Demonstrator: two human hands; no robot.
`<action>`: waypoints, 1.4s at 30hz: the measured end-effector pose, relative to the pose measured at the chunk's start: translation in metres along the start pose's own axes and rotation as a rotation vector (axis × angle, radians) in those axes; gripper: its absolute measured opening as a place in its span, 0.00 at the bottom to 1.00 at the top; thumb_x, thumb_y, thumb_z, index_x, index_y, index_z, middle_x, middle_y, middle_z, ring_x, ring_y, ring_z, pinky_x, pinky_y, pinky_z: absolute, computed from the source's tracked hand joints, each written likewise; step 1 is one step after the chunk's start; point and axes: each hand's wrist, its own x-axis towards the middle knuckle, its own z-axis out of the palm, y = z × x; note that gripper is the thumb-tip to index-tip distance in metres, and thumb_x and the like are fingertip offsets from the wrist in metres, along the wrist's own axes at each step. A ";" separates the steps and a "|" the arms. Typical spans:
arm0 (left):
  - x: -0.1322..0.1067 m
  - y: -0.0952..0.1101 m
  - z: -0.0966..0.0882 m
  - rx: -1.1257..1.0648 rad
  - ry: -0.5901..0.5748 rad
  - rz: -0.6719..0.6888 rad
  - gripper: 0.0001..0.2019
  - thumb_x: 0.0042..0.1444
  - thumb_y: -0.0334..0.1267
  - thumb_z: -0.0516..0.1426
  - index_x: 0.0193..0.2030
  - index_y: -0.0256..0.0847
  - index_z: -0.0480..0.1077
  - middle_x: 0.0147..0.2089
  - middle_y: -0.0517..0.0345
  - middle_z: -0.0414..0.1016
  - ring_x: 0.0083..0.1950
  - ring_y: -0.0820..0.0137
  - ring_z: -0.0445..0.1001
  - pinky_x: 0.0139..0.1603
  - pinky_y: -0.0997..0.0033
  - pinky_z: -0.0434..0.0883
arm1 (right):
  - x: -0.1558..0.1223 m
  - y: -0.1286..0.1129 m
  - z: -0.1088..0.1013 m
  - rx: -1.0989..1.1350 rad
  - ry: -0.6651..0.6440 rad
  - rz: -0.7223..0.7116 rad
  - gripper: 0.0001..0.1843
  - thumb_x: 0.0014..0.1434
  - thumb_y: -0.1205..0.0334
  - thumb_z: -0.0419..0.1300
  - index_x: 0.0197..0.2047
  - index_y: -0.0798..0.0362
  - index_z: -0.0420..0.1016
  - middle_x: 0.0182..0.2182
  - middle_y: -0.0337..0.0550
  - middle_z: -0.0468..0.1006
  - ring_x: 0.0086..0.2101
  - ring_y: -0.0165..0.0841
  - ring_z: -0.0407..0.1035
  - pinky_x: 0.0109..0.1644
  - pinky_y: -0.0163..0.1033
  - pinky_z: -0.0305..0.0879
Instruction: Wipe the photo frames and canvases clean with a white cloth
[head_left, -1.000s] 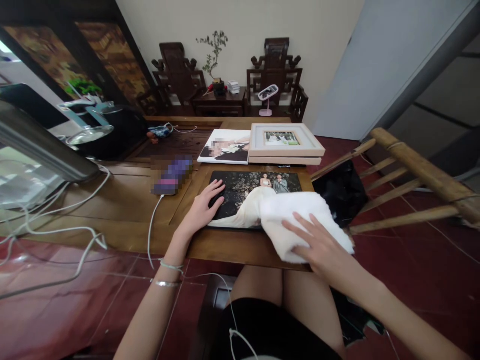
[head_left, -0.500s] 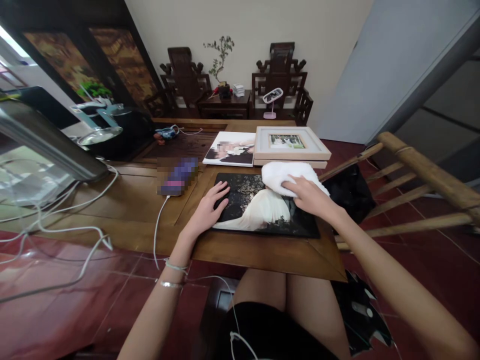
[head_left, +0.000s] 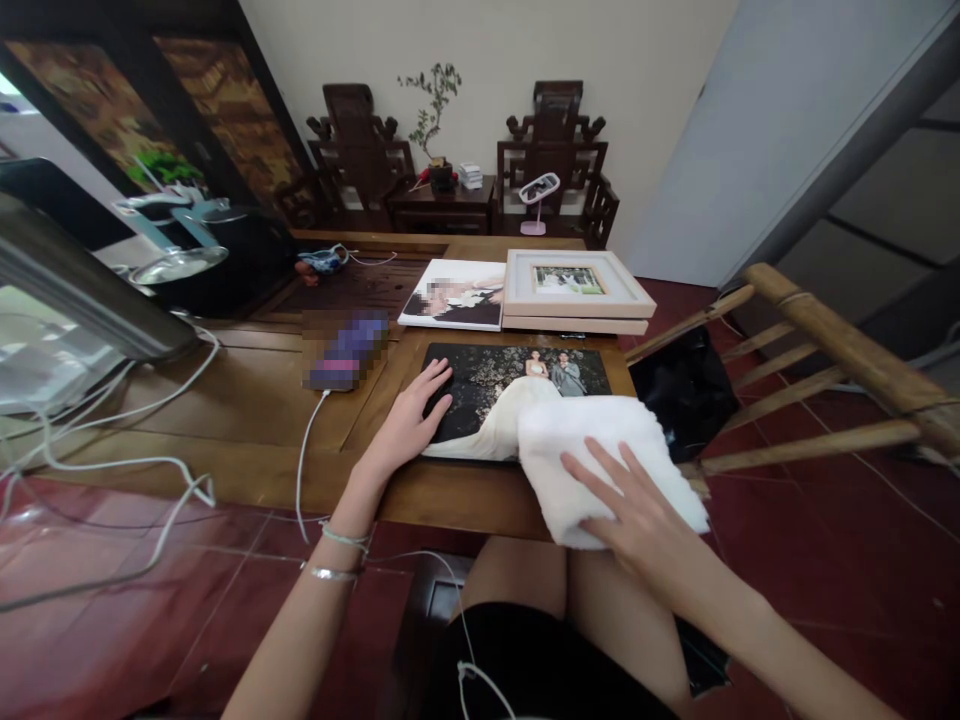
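Note:
A dark wedding photo panel (head_left: 480, 400) lies flat on the wooden table near its front edge. My left hand (head_left: 409, 418) rests on the panel's left edge, fingers stretched out. On its lower right part is a thick white cloth (head_left: 551, 435), which also overhangs the table's front edge. My right hand (head_left: 634, 510) holds the cloth from above, fingers spread over it and the thumb partly tucked beneath. The cloth hides the panel's lower right corner, while a couple shows in the picture above it.
Light wooden picture frames (head_left: 577, 308) are stacked behind the panel, beside a white-edged photo print (head_left: 454, 297). A phone (head_left: 345, 350) with a white charging cable (head_left: 304, 470) lies to the left. A bamboo chair (head_left: 847, 360) stands at the right.
My right hand has drawn the cloth from the panel's upper right toward me, past the front edge, uncovering the couple in the picture. The left hand stays on the panel's left edge.

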 end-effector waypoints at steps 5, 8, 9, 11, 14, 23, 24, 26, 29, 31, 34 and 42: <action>0.001 0.001 0.000 0.017 -0.007 -0.001 0.23 0.65 0.44 0.48 0.62 0.33 0.62 0.67 0.43 0.59 0.70 0.61 0.54 0.69 0.53 0.54 | 0.017 0.015 -0.008 0.034 -0.139 -0.019 0.28 0.44 0.86 0.49 0.41 0.53 0.77 0.62 0.51 0.65 0.63 0.55 0.50 0.60 0.69 0.52; 0.001 0.001 0.000 0.014 -0.010 0.002 0.23 0.65 0.43 0.47 0.63 0.33 0.62 0.68 0.43 0.59 0.69 0.61 0.55 0.69 0.54 0.54 | 0.050 0.045 -0.006 0.031 -0.206 0.011 0.35 0.41 0.86 0.47 0.50 0.54 0.74 0.62 0.52 0.65 0.63 0.52 0.52 0.61 0.66 0.52; 0.001 0.001 0.000 0.015 -0.010 0.001 0.23 0.65 0.43 0.47 0.62 0.33 0.62 0.67 0.42 0.59 0.69 0.61 0.56 0.69 0.54 0.54 | 0.063 0.055 -0.004 0.026 -0.209 0.024 0.36 0.41 0.85 0.47 0.52 0.54 0.73 0.61 0.53 0.65 0.63 0.51 0.53 0.61 0.65 0.52; 0.001 0.001 -0.001 0.020 -0.013 -0.002 0.23 0.65 0.43 0.47 0.62 0.33 0.63 0.67 0.42 0.60 0.69 0.61 0.57 0.69 0.54 0.54 | 0.089 0.074 0.000 0.018 -0.208 0.055 0.36 0.43 0.84 0.48 0.54 0.55 0.71 0.58 0.56 0.69 0.62 0.49 0.55 0.61 0.62 0.53; 0.000 0.000 -0.001 0.028 -0.023 -0.012 0.23 0.65 0.42 0.47 0.62 0.32 0.63 0.67 0.42 0.60 0.69 0.61 0.56 0.69 0.54 0.54 | 0.119 0.090 0.006 0.004 -0.203 0.108 0.34 0.46 0.83 0.48 0.56 0.57 0.69 0.53 0.58 0.72 0.60 0.47 0.58 0.61 0.58 0.55; 0.000 0.002 0.001 0.029 -0.014 -0.006 0.23 0.64 0.41 0.47 0.62 0.32 0.63 0.66 0.42 0.61 0.69 0.61 0.56 0.69 0.54 0.54 | 0.076 0.024 0.007 -0.008 -0.212 0.050 0.34 0.48 0.84 0.47 0.54 0.50 0.73 0.62 0.51 0.63 0.63 0.51 0.50 0.62 0.65 0.50; 0.001 0.002 0.001 0.030 -0.014 -0.004 0.23 0.64 0.41 0.47 0.62 0.32 0.63 0.66 0.42 0.61 0.69 0.61 0.56 0.69 0.54 0.54 | 0.064 0.010 0.006 0.005 -0.198 0.027 0.31 0.50 0.83 0.49 0.51 0.49 0.75 0.62 0.51 0.64 0.63 0.53 0.50 0.61 0.67 0.51; 0.001 0.001 0.001 0.031 -0.017 -0.004 0.23 0.64 0.42 0.47 0.62 0.34 0.63 0.67 0.43 0.61 0.69 0.61 0.56 0.69 0.53 0.54 | 0.044 -0.015 0.003 0.029 -0.152 0.001 0.23 0.53 0.79 0.52 0.45 0.48 0.78 0.62 0.51 0.64 0.62 0.56 0.51 0.59 0.69 0.52; 0.001 0.000 0.000 0.028 -0.022 -0.008 0.23 0.65 0.42 0.46 0.62 0.34 0.63 0.67 0.43 0.61 0.69 0.61 0.56 0.69 0.53 0.54 | 0.030 -0.034 -0.001 0.058 -0.111 -0.011 0.17 0.55 0.75 0.55 0.40 0.47 0.79 0.61 0.50 0.66 0.62 0.57 0.53 0.59 0.69 0.52; 0.001 0.000 0.000 0.023 -0.026 -0.012 0.23 0.65 0.41 0.45 0.62 0.33 0.63 0.67 0.43 0.61 0.69 0.61 0.56 0.69 0.53 0.54 | 0.034 -0.030 -0.003 0.083 -0.152 -0.010 0.21 0.54 0.77 0.53 0.43 0.46 0.79 0.61 0.48 0.66 0.62 0.55 0.53 0.60 0.69 0.52; 0.000 -0.001 0.000 0.014 -0.030 -0.009 0.22 0.65 0.41 0.44 0.62 0.35 0.63 0.67 0.44 0.60 0.69 0.62 0.56 0.69 0.52 0.53 | 0.057 -0.007 -0.001 0.099 -0.240 0.015 0.33 0.49 0.82 0.49 0.53 0.46 0.74 0.62 0.46 0.64 0.63 0.51 0.51 0.61 0.66 0.51; 0.001 -0.002 -0.001 0.009 -0.045 -0.014 0.22 0.65 0.40 0.45 0.63 0.37 0.63 0.67 0.46 0.60 0.70 0.62 0.55 0.69 0.53 0.53 | 0.151 0.063 0.006 -0.001 -0.232 0.101 0.33 0.50 0.81 0.46 0.57 0.53 0.68 0.48 0.54 0.75 0.53 0.47 0.65 0.51 0.50 0.62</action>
